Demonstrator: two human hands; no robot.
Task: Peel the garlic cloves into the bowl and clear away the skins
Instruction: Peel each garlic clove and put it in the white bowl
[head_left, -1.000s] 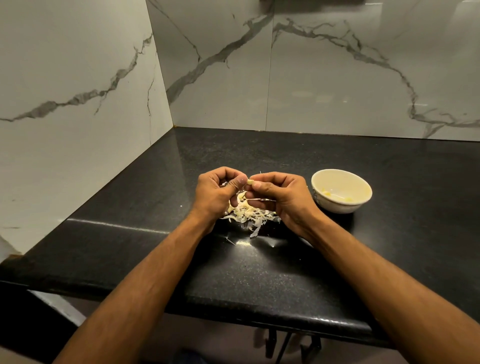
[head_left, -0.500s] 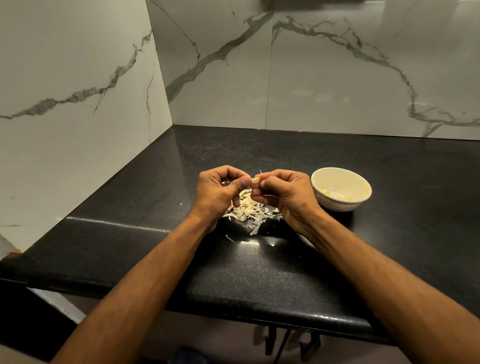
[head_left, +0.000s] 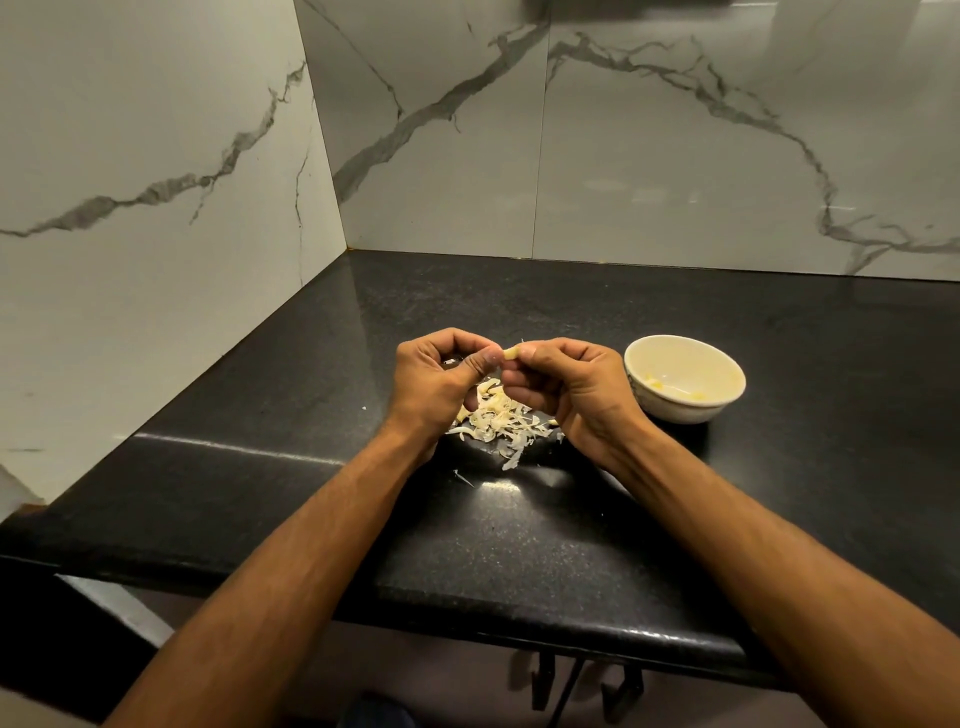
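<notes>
Pale yellow garlic clove (head_left: 511, 353) sits at the centre of the frame, pinched between your two hands. Your left hand (head_left: 441, 384) curls its fingers inward and presses the thumb tip against the clove's left end; your right hand (head_left: 571, 395) closes its thumb and forefinger on the right end, the other fingers folded under. Both grips are tight pinches with no slack showing. How much skin remains on the clove is too small to tell.

The step in hand appears to be the stripping of one clove. The next move likely calls for drawing off the last skin, letting it drop, then carrying the clove to the right and releasing it over the bowl.

Directly below your hands, at lower centre, the pile of skins (head_left: 501, 423) lies loose on the black countertop (head_left: 779, 493), with a few stray flakes nearer you. The cream bowl (head_left: 684, 382) stands just right of your right hand, apart from it, with a few yellow pieces inside.

Open counter extends right of and behind the bowl, and to the left of the pile. The marble walls (head_left: 156, 156) close the upper left and the top of the frame, meeting in a corner; the counter's rounded front edge runs across the lower frame, so sweep skins away from it with care.
</notes>
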